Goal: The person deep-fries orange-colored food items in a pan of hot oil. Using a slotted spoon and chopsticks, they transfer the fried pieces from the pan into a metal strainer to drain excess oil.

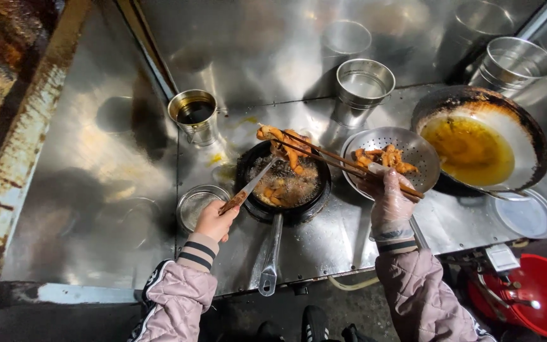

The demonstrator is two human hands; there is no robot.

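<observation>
A steel cup of dark liquid point(193, 115) stands at the back of the worktop point(324, 244). A big wok of yellow oil point(480, 142) sits right, a red bucket point(539, 303) below it.

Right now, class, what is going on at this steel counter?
A person is frying. The right hand, in a thin clear glove, holds long chopsticks lifting a fried piece above the black frying pan of bubbling oil. The left hand holds a ladle dipped into that pan. More fried pieces sit in the perforated strainer alongside.

Pink quilted sleeves point(178, 294) (striped cuffs), 1 clear glove point(390, 206).
</observation>
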